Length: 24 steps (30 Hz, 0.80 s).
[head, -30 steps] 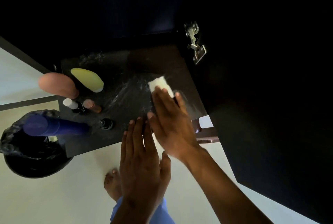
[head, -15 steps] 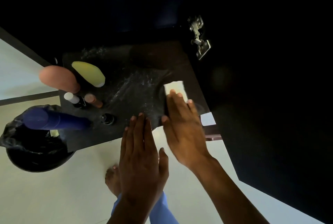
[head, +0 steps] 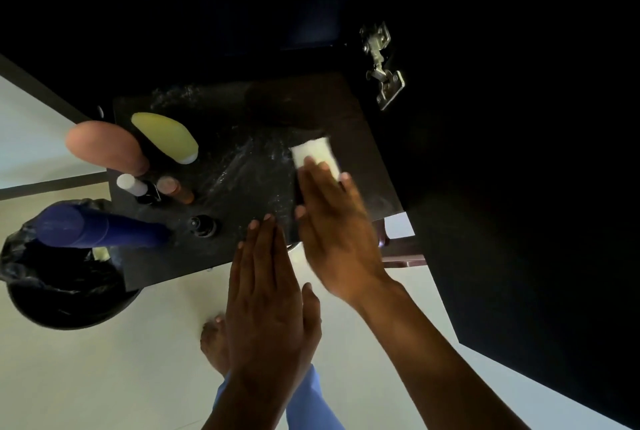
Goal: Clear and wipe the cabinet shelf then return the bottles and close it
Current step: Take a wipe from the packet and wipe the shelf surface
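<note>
Your flat right hand presses the white folded cloth against the dark wet shelf to wipe; your empty left hand, fingers straight, steadies at its front edge.

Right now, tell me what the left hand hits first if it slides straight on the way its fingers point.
The left hand points up the shelf through wet streaks. No bottle stands in that line; the yellow bottle sits off to its left. It probably meets nothing before the dark cabinet back, though depth there is unclear.
</note>
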Tool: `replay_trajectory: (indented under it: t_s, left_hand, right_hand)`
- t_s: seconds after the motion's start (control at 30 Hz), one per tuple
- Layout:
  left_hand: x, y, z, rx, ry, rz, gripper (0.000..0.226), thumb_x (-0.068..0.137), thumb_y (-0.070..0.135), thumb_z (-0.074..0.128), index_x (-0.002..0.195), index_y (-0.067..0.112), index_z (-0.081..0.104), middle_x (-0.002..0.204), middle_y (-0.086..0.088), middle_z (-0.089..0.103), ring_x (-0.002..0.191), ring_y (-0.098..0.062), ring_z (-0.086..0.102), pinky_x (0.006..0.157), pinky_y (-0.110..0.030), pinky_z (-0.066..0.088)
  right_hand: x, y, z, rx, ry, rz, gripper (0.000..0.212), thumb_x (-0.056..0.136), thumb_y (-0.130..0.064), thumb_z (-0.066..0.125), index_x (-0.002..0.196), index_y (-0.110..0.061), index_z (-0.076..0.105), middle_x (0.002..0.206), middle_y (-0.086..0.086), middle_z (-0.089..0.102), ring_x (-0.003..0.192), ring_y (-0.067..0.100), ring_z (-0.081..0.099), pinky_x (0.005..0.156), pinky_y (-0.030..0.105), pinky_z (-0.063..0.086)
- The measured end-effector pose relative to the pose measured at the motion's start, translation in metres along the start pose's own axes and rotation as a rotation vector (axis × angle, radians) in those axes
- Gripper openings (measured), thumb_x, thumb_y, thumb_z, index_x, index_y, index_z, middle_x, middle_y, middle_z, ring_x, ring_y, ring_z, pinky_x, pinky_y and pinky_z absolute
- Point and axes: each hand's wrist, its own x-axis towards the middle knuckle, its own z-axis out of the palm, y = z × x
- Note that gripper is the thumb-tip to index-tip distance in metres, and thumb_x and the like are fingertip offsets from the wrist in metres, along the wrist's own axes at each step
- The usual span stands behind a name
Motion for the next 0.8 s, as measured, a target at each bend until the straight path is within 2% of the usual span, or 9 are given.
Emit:
replay_trajectory:
  t_s: [0.07,0.1,0.2,0.3,0.37,0.47,0.53,0.7,0.8]
  left_hand:
    - [0.0,0.0,0.0,-0.001,0.015,0.018,0.095,0.081,0.022,0.079,0.159,-0.004,0.033,0.167,-0.02,0.036,0.154,-0.037,0.037,0.122,-0.054,0.038]
    - [0.001,-0.001,0.0,0.005,0.01,0.016,0.095,0.08,0.022,0.079,0.16,-0.004,0.032,0.167,-0.02,0.035,0.155,-0.037,0.036,0.122,-0.054,0.037]
    - [0.001,0.0,-0.002,0.018,-0.012,-0.003,0.098,0.078,0.02,0.077,0.161,-0.003,0.029,0.169,-0.018,0.033,0.155,-0.036,0.034,0.124,-0.051,0.036]
    - [0.0,0.0,-0.001,0.017,-0.016,-0.022,0.096,0.081,0.021,0.077,0.161,-0.002,0.03,0.168,-0.018,0.034,0.156,-0.035,0.034,0.124,-0.05,0.036]
    - [0.0,0.001,0.0,0.011,-0.013,-0.027,0.096,0.082,0.023,0.076,0.162,-0.002,0.029,0.169,-0.018,0.033,0.157,-0.034,0.032,0.125,-0.049,0.035]
    - [0.001,0.001,0.001,-0.01,0.016,-0.019,0.089,0.087,0.024,0.075,0.16,-0.002,0.032,0.168,-0.018,0.035,0.156,-0.033,0.034,0.124,-0.051,0.036]
    - [0.001,0.001,0.0,-0.009,0.022,-0.016,0.086,0.088,0.024,0.072,0.16,-0.003,0.033,0.167,-0.018,0.036,0.156,-0.033,0.035,0.123,-0.051,0.037]
    - [0.001,-0.002,-0.004,0.026,-0.017,0.0,0.095,0.078,0.019,0.078,0.16,-0.003,0.033,0.167,-0.018,0.036,0.155,-0.033,0.036,0.125,-0.048,0.036]
    - [0.001,-0.001,-0.003,0.025,-0.007,-0.003,0.093,0.08,0.018,0.077,0.159,-0.003,0.034,0.167,-0.019,0.036,0.155,-0.034,0.036,0.124,-0.049,0.037]
  right_hand:
    - [-0.014,-0.004,0.0,-0.026,-0.034,-0.155,0.051,0.11,-0.029,0.032,0.155,-0.009,0.044,0.164,0.008,0.039,0.155,0.022,0.032,0.128,0.048,0.023]
    - [-0.019,-0.001,-0.005,-0.028,-0.048,-0.127,0.052,0.109,-0.031,0.031,0.154,-0.011,0.045,0.163,0.007,0.04,0.155,0.022,0.033,0.127,0.049,0.025]
    - [-0.032,0.02,-0.016,-0.093,-0.014,0.231,0.059,0.106,-0.039,0.023,0.158,-0.016,0.04,0.165,0.003,0.037,0.156,0.02,0.03,0.128,0.048,0.024]
    - [-0.044,0.03,-0.014,-0.13,0.033,0.348,0.06,0.108,-0.04,0.021,0.161,-0.015,0.031,0.169,0.003,0.028,0.158,0.019,0.023,0.131,0.041,0.015]
    - [-0.052,0.018,-0.008,-0.084,0.032,0.267,0.059,0.108,-0.039,0.026,0.161,-0.015,0.031,0.169,0.002,0.027,0.159,0.017,0.016,0.13,0.04,0.014]
    - [-0.064,0.001,0.001,-0.079,-0.027,-0.011,0.055,0.108,-0.033,0.032,0.157,-0.012,0.041,0.166,0.003,0.035,0.156,0.019,0.024,0.128,0.045,0.026]
    - [-0.068,0.004,-0.001,-0.059,-0.076,-0.088,0.053,0.108,-0.031,0.033,0.157,-0.013,0.041,0.166,0.001,0.035,0.156,0.016,0.027,0.127,0.044,0.024]
    - [-0.079,0.035,-0.007,-0.078,0.054,0.275,0.057,0.108,-0.036,0.031,0.161,-0.016,0.033,0.169,0.001,0.029,0.159,0.02,0.02,0.128,0.05,0.022]
    - [-0.082,0.022,-0.002,-0.06,0.104,0.206,0.057,0.107,-0.031,0.033,0.16,-0.011,0.033,0.169,0.004,0.029,0.159,0.019,0.02,0.127,0.051,0.023]
